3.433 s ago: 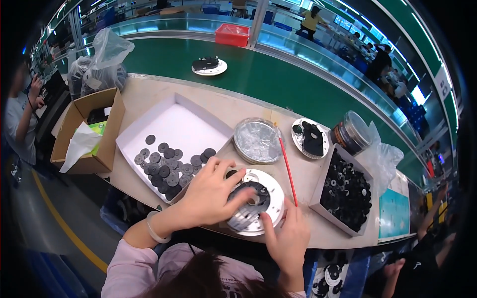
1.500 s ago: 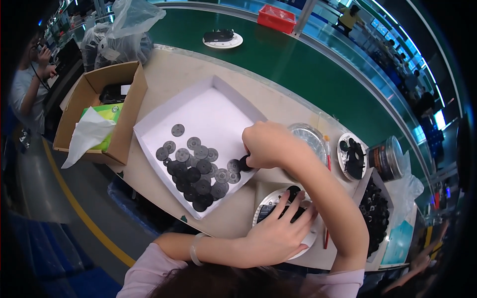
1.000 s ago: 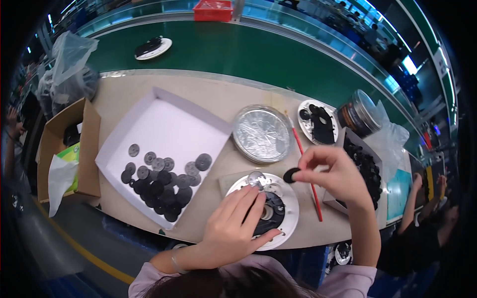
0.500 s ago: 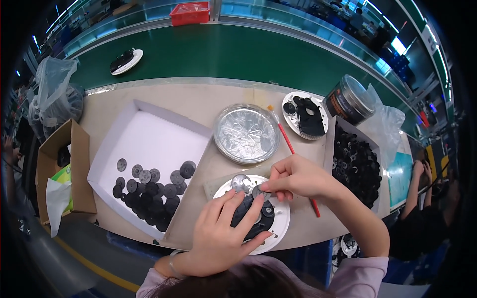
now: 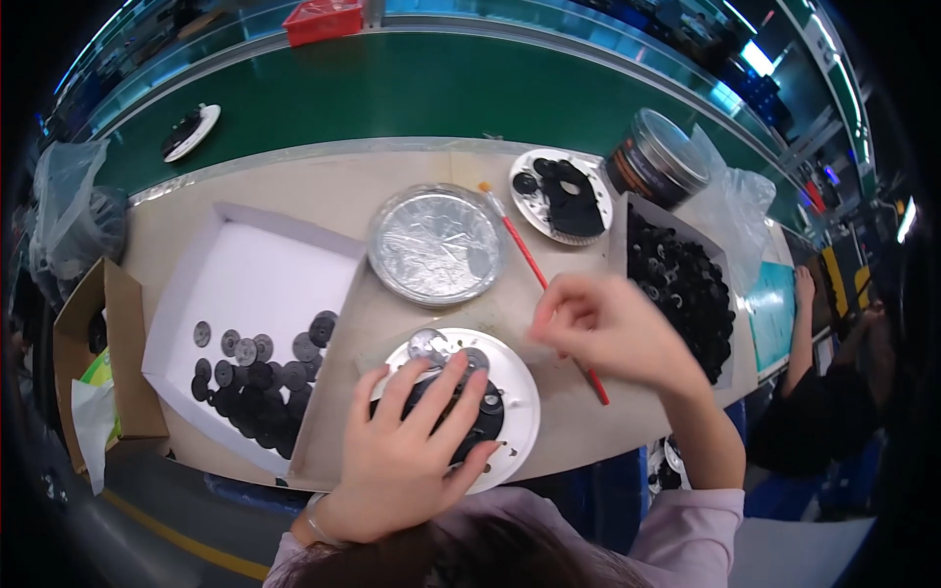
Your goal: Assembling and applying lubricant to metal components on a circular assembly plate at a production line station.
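Head view: your left hand (image 5: 407,441) presses flat, fingers spread, on the white plate (image 5: 520,392) at the bench's near edge; right hand (image 5: 613,328) pinched, contents unclear; next, seat a disc.

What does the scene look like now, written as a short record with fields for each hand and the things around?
Left hand: left hand lies spread on the round white plate, covering the black round part on it.
Right hand: right hand is raised over the table beside the plate, blurred; what it holds cannot be told.
Near the right hand: thin red brush on the beige table.
White tray: shallow white tray with dark discs.
Behind the plate: round foil dish.
Right side: box of black parts.
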`<state>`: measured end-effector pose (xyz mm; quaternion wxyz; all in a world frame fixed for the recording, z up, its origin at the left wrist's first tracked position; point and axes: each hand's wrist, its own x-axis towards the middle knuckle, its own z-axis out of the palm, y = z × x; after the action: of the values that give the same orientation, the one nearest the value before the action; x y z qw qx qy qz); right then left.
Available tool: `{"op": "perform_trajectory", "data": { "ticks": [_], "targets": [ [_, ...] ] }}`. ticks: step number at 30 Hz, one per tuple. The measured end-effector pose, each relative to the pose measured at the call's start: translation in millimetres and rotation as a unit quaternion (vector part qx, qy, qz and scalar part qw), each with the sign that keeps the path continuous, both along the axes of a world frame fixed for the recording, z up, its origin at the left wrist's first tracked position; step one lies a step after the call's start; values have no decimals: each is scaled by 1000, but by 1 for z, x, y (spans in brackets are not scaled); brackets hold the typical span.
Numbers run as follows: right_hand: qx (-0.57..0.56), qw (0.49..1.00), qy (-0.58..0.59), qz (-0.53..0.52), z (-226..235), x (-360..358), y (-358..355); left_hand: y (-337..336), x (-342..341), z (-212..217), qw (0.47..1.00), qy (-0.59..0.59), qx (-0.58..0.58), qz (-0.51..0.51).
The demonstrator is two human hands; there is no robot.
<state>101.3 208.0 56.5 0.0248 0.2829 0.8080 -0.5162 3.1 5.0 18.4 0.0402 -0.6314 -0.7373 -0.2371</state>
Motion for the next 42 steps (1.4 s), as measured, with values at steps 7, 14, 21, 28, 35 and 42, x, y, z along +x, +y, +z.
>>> {"op": "perform_trajectory", "data": {
  "ticks": [7, 14, 21, 28, 35, 42],
  "targets": [
    [416, 874, 21, -249, 14, 110, 78, 5, 4, -3, 999, -34, 0, 0],
    [489, 846, -69, -202, -28, 151, 103, 1, 2, -8, 998, -55, 22, 4],
    [568, 816, -41, -95, -37, 122, 114, 3, 2, -6, 999, -51, 16, 7],
    [393, 891, 55, -222, -18, 104, 89, 4, -1, -7, 996, -73, 43, -8],
    [-183, 981, 60, -31, 9, 26, -22, -3, -2, -15, 988, -111, 108, 10],
    [-259, 961, -87, 30, -7, -7, -17, -1, -1, -24, 980, -111, 167, -11]
  ]
}}
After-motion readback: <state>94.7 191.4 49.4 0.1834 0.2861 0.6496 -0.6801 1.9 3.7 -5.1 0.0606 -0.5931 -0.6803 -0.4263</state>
